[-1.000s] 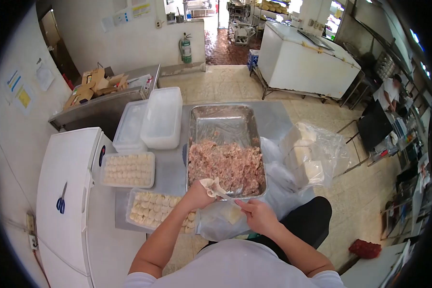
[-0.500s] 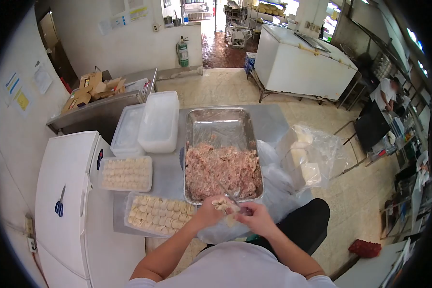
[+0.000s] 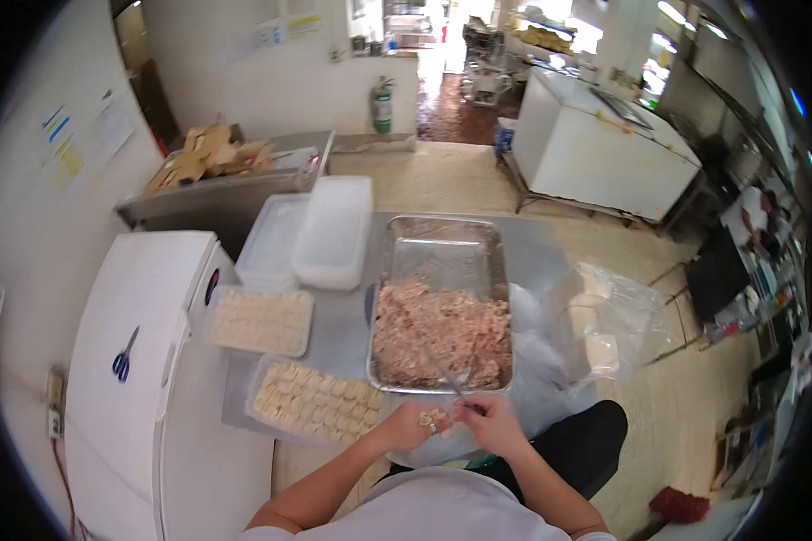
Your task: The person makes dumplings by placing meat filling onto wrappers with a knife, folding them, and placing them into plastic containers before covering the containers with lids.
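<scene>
My left hand (image 3: 408, 427), wearing a ring, is curled around a pale dumpling (image 3: 430, 419) that is partly hidden by the fingers. Close beside it, my right hand (image 3: 494, 426) grips the dark handle of a knife or narrow spatula, its metal blade (image 3: 451, 379) pointing away over the meat. Just ahead, minced meat (image 3: 438, 334) fills the near part of a metal tray (image 3: 507, 248). To the left of my hands, a plastic container (image 3: 254, 410) holds rows of folded dumplings (image 3: 316, 399).
Behind it sits a second filled container (image 3: 307, 329). Stacked plastic boxes (image 3: 332, 234) stand at the table's far left. Wrapped white blocks (image 3: 595, 316) lie in plastic at the right. Scissors (image 3: 124, 356) lie on the white freezer (image 3: 104, 298). A person (image 3: 753, 216) is at the far right.
The view has shifted, so the table's contents appear farther right and slightly lower. My hands stay close together in front of the tray, the left around the dumpling, the right on the tool.
</scene>
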Available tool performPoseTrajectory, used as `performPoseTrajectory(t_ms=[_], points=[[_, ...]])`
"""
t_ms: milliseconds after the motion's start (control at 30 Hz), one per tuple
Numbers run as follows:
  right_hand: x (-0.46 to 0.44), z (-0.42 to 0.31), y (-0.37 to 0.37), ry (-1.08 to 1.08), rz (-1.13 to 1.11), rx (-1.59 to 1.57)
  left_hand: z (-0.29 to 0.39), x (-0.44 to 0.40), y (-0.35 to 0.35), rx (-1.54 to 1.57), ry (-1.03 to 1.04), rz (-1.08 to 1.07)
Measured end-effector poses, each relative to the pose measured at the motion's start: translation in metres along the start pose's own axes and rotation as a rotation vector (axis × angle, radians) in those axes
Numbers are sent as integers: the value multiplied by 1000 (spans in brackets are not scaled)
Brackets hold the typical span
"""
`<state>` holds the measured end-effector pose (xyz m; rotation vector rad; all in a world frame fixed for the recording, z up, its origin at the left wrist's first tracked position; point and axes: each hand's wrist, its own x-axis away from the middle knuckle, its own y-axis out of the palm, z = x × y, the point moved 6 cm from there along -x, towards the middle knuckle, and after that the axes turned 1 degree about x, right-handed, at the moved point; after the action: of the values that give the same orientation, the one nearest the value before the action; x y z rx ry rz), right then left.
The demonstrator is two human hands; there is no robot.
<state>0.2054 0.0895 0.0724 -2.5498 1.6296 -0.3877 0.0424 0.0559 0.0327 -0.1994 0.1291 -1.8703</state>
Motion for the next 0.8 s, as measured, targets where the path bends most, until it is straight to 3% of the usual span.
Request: performPoseTrajectory(t_ms=[133, 233, 300, 367, 433, 500, 600, 700, 800], points=[[4, 3, -9, 118, 48, -28, -8, 24, -39, 8, -106, 198], [7, 12, -12, 191, 26, 21, -13, 49, -85, -12, -344, 526], [9, 22, -10, 208, 25, 5, -17, 66, -120, 144, -439, 672], [10, 27, -4, 217, 26, -59, -46, 85, -169, -212, -308, 865], [10, 28, 0, 210, 29, -99, -46, 109, -214, -258, -531, 909], [10, 26, 1, 187, 36, -115, -69, 134, -249, -347, -506, 1034], [10, 27, 0, 233, 12, -51, -103, 153, -280, -347, -665, 886], [10, 32, 3, 211, 9, -78, -105, 146, -283, -591, -833, 669], [11, 27, 4, 207, 5, -61, -93, 137, -280, -682, -872, 552]])
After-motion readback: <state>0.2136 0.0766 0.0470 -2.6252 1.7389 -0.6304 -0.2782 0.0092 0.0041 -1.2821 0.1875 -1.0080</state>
